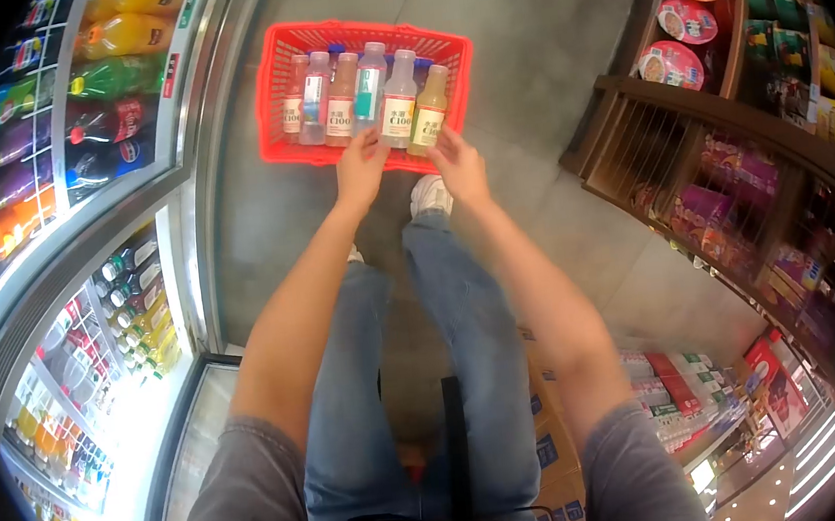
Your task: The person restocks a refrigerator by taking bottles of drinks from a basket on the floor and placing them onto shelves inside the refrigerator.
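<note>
A red shopping basket (265,84) stands on the floor ahead of me with several drink bottles leaning in a row inside it. My left hand (362,173) has its fingers bent at the base of a pale bottle (398,102) with a white C100 label. At the right end of the row, my right hand (459,166) closes on the lower part of a yellow drink bottle (430,111). Between my left hand and the row's left end are a teal-labelled bottle (367,84) and a pinkish C100 bottle (340,102). Blue caps show behind them, mostly hidden.
On the left, a drinks fridge (119,78) and a brightly lit cooler (96,362) hold rows of bottles. Shelves on the right carry noodle bowls (688,21) and purple packets (713,202). Cardboard boxes (556,448) stand beside my right leg.
</note>
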Demonstrator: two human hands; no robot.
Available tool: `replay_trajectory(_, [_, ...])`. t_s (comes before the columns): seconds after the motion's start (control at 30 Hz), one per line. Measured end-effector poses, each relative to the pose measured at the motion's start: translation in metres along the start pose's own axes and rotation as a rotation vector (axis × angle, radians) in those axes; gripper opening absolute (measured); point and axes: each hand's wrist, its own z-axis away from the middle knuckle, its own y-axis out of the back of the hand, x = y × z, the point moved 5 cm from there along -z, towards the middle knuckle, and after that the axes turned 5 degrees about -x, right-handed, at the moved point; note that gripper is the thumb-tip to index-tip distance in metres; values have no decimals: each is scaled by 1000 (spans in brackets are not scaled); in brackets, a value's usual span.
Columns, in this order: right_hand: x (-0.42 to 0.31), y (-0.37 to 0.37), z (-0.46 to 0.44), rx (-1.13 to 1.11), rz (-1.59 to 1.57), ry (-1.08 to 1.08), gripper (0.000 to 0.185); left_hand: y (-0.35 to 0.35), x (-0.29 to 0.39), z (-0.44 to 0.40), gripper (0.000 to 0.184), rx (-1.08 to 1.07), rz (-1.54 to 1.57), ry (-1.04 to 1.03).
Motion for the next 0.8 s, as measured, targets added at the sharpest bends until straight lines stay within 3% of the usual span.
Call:
replay_trajectory(0.3, [55, -16, -91, -75, -56, 82, 63, -28, -50, -82, 56, -81, -83, 27])
replay_trajectory(0.37, [48, -18, -106, -120, 143, 67, 62, -33, -62, -91, 54, -80, -127, 41])
replay_trajectory(0.53, [42, -29, -127, -126, 269, 64, 62, -38, -44, -82, 51, -55, -70, 61])
replay_trajectory(0.7, [60, -45, -155, -122, 231, 14, 62, -44, -43, -87, 59, 62, -499, -41])
replay_trajectory(0.8, [65, -50, -169, -100, 381, -48, 63, -54, -41, -82, 63, 92, -478, -45])
